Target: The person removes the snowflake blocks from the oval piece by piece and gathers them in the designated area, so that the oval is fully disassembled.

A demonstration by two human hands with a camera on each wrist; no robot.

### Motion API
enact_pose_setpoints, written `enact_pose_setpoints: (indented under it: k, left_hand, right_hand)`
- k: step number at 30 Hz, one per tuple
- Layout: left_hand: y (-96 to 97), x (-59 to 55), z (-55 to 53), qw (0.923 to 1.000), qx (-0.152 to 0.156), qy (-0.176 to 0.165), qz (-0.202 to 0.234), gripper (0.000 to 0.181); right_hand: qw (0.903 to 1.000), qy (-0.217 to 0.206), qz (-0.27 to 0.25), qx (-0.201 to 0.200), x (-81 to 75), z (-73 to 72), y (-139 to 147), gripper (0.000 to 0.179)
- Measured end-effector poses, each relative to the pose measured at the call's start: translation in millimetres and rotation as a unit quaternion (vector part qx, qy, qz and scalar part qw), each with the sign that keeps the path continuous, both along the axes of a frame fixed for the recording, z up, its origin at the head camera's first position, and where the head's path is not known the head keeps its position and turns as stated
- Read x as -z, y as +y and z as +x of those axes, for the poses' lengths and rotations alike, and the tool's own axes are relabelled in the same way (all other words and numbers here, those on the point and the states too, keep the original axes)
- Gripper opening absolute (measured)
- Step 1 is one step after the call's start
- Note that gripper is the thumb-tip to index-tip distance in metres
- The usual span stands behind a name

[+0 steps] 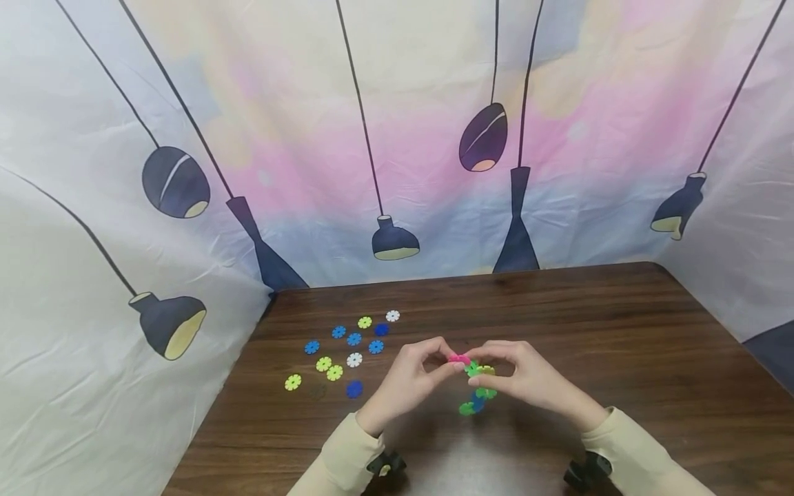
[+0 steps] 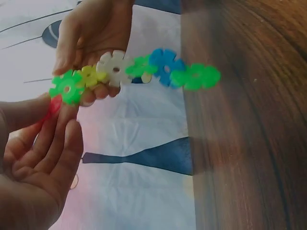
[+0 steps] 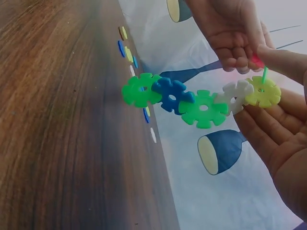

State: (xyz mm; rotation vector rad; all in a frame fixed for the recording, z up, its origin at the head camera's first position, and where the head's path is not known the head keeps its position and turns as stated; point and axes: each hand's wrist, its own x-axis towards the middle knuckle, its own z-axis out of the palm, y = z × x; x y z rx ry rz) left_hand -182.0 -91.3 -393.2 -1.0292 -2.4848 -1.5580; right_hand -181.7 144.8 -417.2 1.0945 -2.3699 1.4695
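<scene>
From where I stand, a notched pink disc (image 1: 459,359) is pinched between the left fingers (image 1: 439,346), right against the chain's (image 3: 194,115) top green disc (image 2: 72,96). That chain hangs below the right fingers (image 1: 496,383), its flat, notched pieces interlocked at their edges: green, yellow, white, green, blue, green.

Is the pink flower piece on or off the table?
Off the table: the left hand pinches the pink piece up in the air, beside a green piece.
</scene>
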Motion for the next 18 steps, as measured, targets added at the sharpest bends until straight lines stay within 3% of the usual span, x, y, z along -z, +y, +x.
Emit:
enact_pose_setpoints:
  k: [5, 8, 14, 18]
  left_hand:
    - [-2.6, -3.0, -1.0, 0.9994, 0.015, -0.032, 0.000, 0.008]
    - [-1.1, -2.1, -0.3, 0.9999, -0.002, -0.013, -0.003, 0.009]
    - [3.7, -0.1, 3.8, 0.9970, -0.039, 0.067, 0.003, 0.009]
    - [0.5, -2.1, 1.6, 0.9976, -0.041, 0.051, 0.023, 0.010]
  right_hand:
    - [0.9995, 0.030, 0.003, -0.007, 0.1, -0.6, 0.1, 0.029]
    - [0.9995, 0.031, -0.002, -0.003, 0.5, -0.2, -0.8, 0.029]
    - [0.9986, 0.049, -0.019, 0.006, 0.5, 1.5, -3.0, 0.030]
    - [0.9972, 0.073, -0.018, 0.002, 0.0, 0.5, -1.6, 0.031]
